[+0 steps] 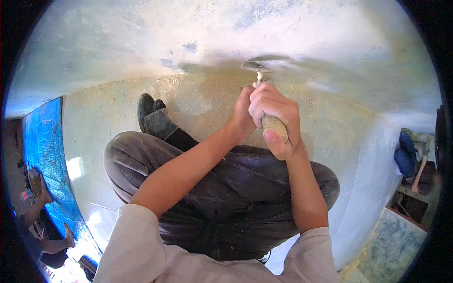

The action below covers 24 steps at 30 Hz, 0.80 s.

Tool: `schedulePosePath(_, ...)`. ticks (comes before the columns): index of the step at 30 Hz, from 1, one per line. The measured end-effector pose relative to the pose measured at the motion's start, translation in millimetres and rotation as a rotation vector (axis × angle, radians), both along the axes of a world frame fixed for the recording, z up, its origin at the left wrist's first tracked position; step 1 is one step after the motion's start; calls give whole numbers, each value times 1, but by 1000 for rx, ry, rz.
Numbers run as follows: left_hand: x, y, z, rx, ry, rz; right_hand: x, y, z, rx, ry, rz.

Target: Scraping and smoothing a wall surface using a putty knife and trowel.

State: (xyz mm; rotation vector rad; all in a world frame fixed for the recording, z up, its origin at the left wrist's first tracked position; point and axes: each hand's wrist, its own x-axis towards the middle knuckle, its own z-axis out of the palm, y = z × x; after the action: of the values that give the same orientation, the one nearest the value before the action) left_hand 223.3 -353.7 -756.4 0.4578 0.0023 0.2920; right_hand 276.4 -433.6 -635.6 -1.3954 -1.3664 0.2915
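Observation:
My right hand (pixel 278 118) is closed round the pale, dusty handle (pixel 271 121) of a tool with a small flat, dull metal blade (pixel 251 66). The blade is against or very close to the mottled pale surface (pixel 330 37) in front of me, with its shadow beside it. My left hand (pixel 243 108) is closed beside my right hand at the tool's narrow neck; its fingers are mostly hidden, so its grip is unclear. Below both hands are my folded legs in dark trousers (pixel 203 184) and my dark split-toe shoe (pixel 158 125).
A speckled pale surface (pixel 94 122) lies under my legs, curving toward the mottled one. At left are a blue sheet (pixel 42 134) and another person's limbs (pixel 52 243) among dark objects. At right, dark blue items (pixel 405 155) and a wooden-handled tool (pixel 420 174) rest on a ledge.

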Motion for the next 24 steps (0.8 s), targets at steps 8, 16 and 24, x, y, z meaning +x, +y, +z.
schedulePosePath(8,8,-7,-26,427,-33,155,2,-1,-14,-18,5,5)
schedulePosePath(16,5,-6,-7,1009,124,334,8,1,-23,34,7,16)
schedulePosePath(24,13,-1,-25,1077,-292,704,-3,7,-11,27,-66,39)
